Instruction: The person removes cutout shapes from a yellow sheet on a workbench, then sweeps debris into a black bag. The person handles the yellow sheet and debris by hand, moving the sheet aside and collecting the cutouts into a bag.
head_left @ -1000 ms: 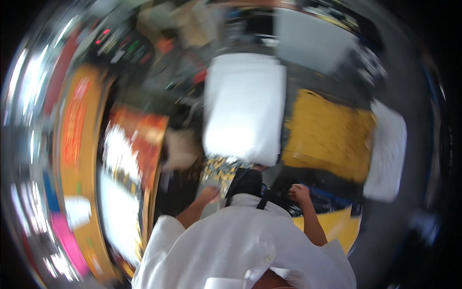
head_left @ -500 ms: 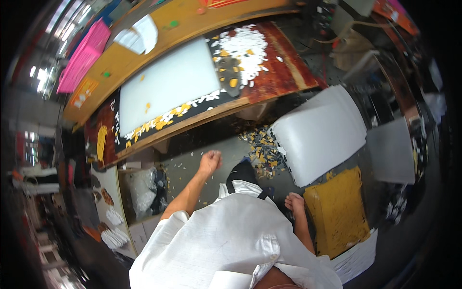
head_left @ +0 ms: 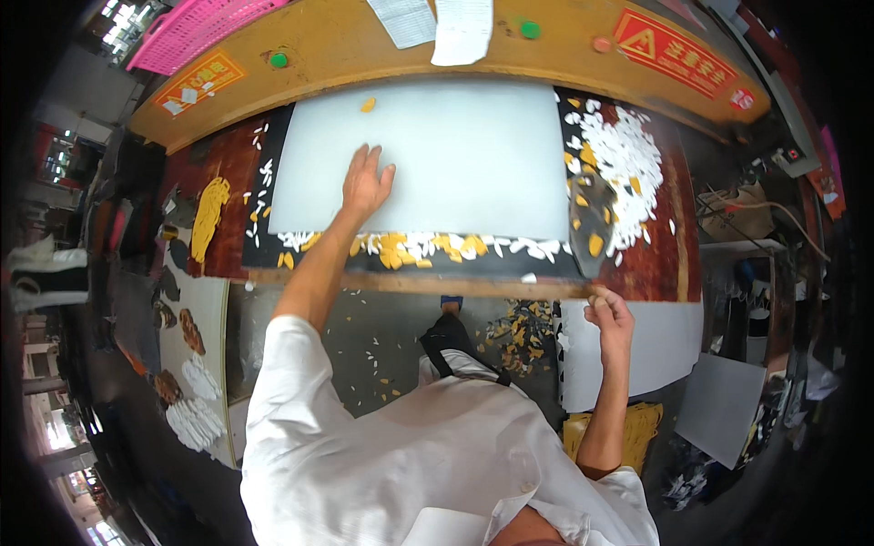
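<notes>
Over the large white board (head_left: 455, 155) on the machine bed, my left hand (head_left: 367, 182) reaches forward with its fingers stretched out and nothing in them. Beyond its fingertips lies one small yellow cut piece (head_left: 368, 105). At the front edge of the bed, to the right, my right hand (head_left: 610, 314) has its fingers curled together; whether they pinch something small is hidden. Just past that hand is a dark grey flat piece (head_left: 590, 205) with yellow bits on it. A pile of small white cut pieces (head_left: 628, 168) spreads beside it.
Yellow and white scraps (head_left: 391, 250) line the board's front edge. A yellow machine beam (head_left: 328, 50) with green buttons crosses behind. A yellow bundle (head_left: 212, 218) lies at left. White sheets (head_left: 655, 350) and a yellow stack (head_left: 642, 432) stand low right. Scraps litter the floor.
My view has turned to face the bed squarely. The left hand has moved forward from a loose fist over the floor to spread fingers above the board. The right hand has risen to the bed's edge.
</notes>
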The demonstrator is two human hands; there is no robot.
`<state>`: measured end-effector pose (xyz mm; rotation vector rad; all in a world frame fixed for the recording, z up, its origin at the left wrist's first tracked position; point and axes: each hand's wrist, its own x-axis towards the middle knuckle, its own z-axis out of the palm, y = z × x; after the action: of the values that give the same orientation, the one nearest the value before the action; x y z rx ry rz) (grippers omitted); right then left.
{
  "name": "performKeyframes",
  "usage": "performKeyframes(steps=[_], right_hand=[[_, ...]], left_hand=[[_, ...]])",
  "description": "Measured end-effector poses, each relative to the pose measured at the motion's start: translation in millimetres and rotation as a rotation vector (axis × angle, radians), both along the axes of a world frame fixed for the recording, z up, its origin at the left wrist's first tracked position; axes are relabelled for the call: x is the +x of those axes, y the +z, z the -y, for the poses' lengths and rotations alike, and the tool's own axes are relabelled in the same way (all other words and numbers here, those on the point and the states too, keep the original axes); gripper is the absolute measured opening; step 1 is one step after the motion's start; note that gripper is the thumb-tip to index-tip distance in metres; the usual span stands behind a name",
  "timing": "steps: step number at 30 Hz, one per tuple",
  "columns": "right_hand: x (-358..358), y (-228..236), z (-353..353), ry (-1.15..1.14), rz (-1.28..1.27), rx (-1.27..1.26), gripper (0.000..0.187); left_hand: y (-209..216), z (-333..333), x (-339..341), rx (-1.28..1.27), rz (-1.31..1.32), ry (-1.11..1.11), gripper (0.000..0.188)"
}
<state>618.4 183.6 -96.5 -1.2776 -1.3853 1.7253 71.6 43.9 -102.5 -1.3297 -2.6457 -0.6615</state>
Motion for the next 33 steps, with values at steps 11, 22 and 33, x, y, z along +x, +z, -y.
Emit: performKeyframes(steps=[11,22,33], right_hand=[[-146.9,30.3,-7.1,0.239,0.183,-0.022,0.029],[-229.1,34.4,-30.5,0.496,0.195,0.089,0.027],[-262.2,-7.2,-20.6,0.663,0.541,0.911,0.035]], left_hand=[[-29.2,-59.5,-143.2,-0.035,-0.079,-0.332,0.052],[20.1,177.1,-13.7,-0.233,0.075,-0.406,0.034],[-26.4,18.8,24.2,-0.192,0.013,-0.108,0.073]])
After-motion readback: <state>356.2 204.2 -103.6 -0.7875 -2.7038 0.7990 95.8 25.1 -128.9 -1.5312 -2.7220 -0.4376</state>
